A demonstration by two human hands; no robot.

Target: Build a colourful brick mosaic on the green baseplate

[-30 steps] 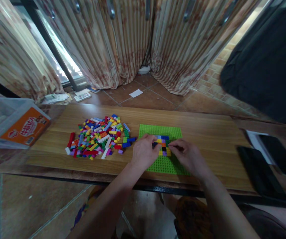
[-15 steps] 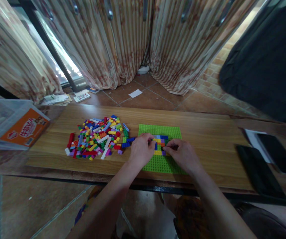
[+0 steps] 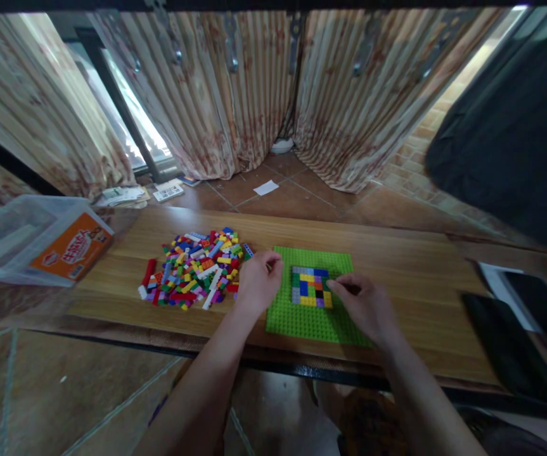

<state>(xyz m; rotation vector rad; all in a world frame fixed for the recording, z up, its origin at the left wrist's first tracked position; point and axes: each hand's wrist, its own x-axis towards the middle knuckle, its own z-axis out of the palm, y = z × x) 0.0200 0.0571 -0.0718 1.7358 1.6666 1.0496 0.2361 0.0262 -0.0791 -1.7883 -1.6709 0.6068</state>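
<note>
"Where are the bricks being put together?"

"On the green studded baseplate, which lies on the wooden tabletop. A patchwork of small bricks sits near its middle: grey down the left, with yellow, blue, orange, purple and one black square among the rest."

"How far along does it look?"

"The patch reads as a closely filled block, so I'd call that part well formed. Bare studs surround it, and plenty of loose bricks lie heaped left of the baseplate. How many of them belong on it, I can't judge."

"And the fingers?"

"The left hand is over the baseplate's left edge, fingers curled in, thumb near the forefinger. The right hand has thumb and forefinger nearly together at the patch's right edge. Whether either grips a brick, I can't tell."

"Any writing?"

"Far left of the baseplate, past the heap, a clear plastic box carries an orange label with big pale characters, too blurred to read surely. Beyond the baseplate, to its left on the floor, a white printed card has dark, illegible marks. The flat black slab, right of the baseplate, shows no readable brand."
</note>
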